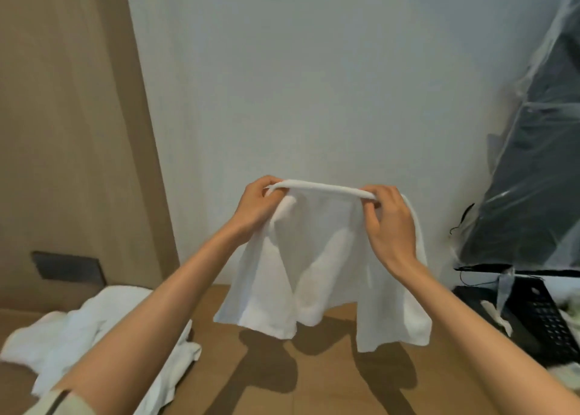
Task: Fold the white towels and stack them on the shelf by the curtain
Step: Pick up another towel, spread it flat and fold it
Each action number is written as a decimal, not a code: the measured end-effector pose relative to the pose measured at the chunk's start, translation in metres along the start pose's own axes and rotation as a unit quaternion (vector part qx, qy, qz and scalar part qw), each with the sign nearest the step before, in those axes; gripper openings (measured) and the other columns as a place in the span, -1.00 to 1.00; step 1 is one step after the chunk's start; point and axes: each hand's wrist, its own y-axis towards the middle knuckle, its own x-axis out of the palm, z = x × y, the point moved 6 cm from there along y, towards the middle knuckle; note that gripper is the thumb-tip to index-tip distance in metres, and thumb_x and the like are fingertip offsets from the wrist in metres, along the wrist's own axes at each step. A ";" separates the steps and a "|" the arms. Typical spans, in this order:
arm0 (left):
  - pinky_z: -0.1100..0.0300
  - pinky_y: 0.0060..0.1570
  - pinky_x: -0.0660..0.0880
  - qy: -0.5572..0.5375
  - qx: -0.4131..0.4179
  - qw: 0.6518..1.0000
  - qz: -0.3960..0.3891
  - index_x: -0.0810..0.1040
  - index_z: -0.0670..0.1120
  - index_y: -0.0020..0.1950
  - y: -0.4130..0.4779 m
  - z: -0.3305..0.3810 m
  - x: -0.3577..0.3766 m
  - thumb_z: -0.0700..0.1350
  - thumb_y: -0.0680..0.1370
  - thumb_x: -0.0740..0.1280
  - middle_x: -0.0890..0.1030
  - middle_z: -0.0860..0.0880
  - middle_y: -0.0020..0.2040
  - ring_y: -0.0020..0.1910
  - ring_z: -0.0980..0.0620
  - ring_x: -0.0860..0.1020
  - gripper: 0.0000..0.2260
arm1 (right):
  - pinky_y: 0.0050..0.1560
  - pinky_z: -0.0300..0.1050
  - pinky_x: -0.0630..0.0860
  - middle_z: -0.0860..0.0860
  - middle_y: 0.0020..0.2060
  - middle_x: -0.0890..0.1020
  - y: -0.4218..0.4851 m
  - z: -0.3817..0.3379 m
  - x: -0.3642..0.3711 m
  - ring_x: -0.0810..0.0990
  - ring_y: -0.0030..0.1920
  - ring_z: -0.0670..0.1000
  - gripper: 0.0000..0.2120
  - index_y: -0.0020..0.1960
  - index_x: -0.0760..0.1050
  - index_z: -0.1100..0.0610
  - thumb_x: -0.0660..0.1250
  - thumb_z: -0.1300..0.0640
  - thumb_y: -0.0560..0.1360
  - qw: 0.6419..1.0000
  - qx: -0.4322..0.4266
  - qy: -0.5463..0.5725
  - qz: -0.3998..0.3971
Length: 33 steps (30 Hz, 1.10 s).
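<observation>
Pinching towel (pixel 314 257) top edge: left hand (pixel 255 209) | right hand (pixel 389 226) (towel hangs below)

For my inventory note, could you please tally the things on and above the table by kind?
Towel held up by left hand and right hand: 1
Heap of white towels on the table, number inside unclear: 1
Black phone with keypad: 1
Dark screen wrapped in plastic: 1
Total: 4

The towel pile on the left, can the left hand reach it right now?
Probably, once freed: the left hand pinches the held towel, but the pile lies uncovered just below that forearm.
</observation>
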 end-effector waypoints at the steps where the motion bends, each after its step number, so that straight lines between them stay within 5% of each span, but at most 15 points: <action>1: 0.49 -0.36 0.39 0.039 -0.007 0.999 -0.020 0.57 0.08 -0.19 -0.007 -0.010 0.008 -0.12 0.53 0.32 0.60 0.16 -0.25 -0.36 0.35 0.51 -0.86 | -0.11 -0.19 0.32 0.00 -0.03 0.55 -0.010 0.018 0.004 0.51 -0.07 0.02 -0.83 0.07 0.54 0.09 0.21 0.22 0.58 0.999 0.027 -0.008 -0.024; 6: 0.35 -0.20 0.35 0.225 -0.042 0.967 -0.115 0.63 0.02 -0.08 -0.051 -0.081 0.046 -0.14 0.51 0.36 0.63 0.11 -0.16 -0.16 0.17 0.54 -0.92 | -0.12 -0.09 0.38 0.10 0.08 0.54 -0.077 0.089 0.043 0.52 0.00 0.12 -0.78 0.10 0.53 0.11 0.13 0.21 0.60 0.960 0.155 -0.068 -0.222; 12: 0.15 0.18 0.45 0.263 -0.125 0.946 -0.145 0.55 -0.03 0.24 -0.097 -0.132 0.056 -0.08 0.53 0.36 0.59 0.01 0.20 0.10 0.05 0.58 -0.72 | 0.02 -0.22 0.35 0.02 0.28 0.47 -0.127 0.093 0.070 0.50 0.21 0.04 -0.71 0.23 0.52 0.04 0.21 0.24 0.55 0.923 0.177 -0.009 -0.343; 16: 0.25 0.11 0.43 0.284 -0.079 0.948 -0.121 0.53 -0.03 0.26 -0.123 -0.120 0.044 -0.06 0.57 0.31 0.60 0.04 0.19 0.13 0.10 0.55 -0.73 | 0.10 -0.15 0.43 -0.07 0.18 0.53 -0.151 0.066 0.075 0.55 0.07 -0.02 -0.76 0.17 0.54 -0.04 0.25 0.16 0.54 0.921 0.144 0.022 -0.361; 20: 0.28 0.09 0.41 0.296 -0.061 0.950 -0.083 0.51 0.00 0.29 -0.166 -0.111 0.022 -0.03 0.58 0.27 0.58 0.07 0.20 0.13 0.16 0.52 -0.72 | -0.09 -0.14 0.49 -0.19 0.03 0.57 -0.184 0.034 0.072 0.54 -0.17 -0.16 -0.81 0.09 0.52 -0.15 0.25 0.09 0.54 0.913 0.139 0.056 -0.380; 24: 0.33 0.04 0.37 0.289 -0.086 0.951 -0.064 0.49 0.06 0.29 -0.227 -0.118 -0.011 -0.02 0.60 0.25 0.56 0.13 0.17 0.08 0.24 0.48 -0.74 | -0.10 -0.13 0.55 -0.22 0.01 0.55 -0.231 -0.007 0.073 0.54 -0.18 -0.17 -0.83 0.10 0.51 -0.17 0.23 0.04 0.57 0.892 0.131 0.082 -0.425; 28: 0.41 0.00 0.35 0.274 -0.127 0.952 -0.053 0.48 0.09 0.28 -0.291 -0.134 -0.054 0.01 0.60 0.23 0.56 0.17 0.14 0.06 0.28 0.48 -0.75 | -0.24 -0.41 0.41 -0.25 -0.04 0.53 -0.288 -0.047 0.082 0.52 -0.18 -0.20 -0.82 0.10 0.51 -0.16 0.21 0.07 0.59 0.867 0.138 0.099 -0.469; 33: 0.43 0.01 0.38 0.255 -0.168 0.951 -0.051 0.49 0.13 0.26 -0.367 -0.162 -0.103 0.04 0.58 0.25 0.56 0.22 0.09 0.04 0.32 0.50 -0.75 | -0.21 -0.37 0.45 -0.24 -0.07 0.55 -0.363 -0.090 0.091 0.53 -0.20 -0.17 -0.79 0.15 0.50 -0.14 0.22 0.10 0.58 0.832 0.164 0.138 -0.512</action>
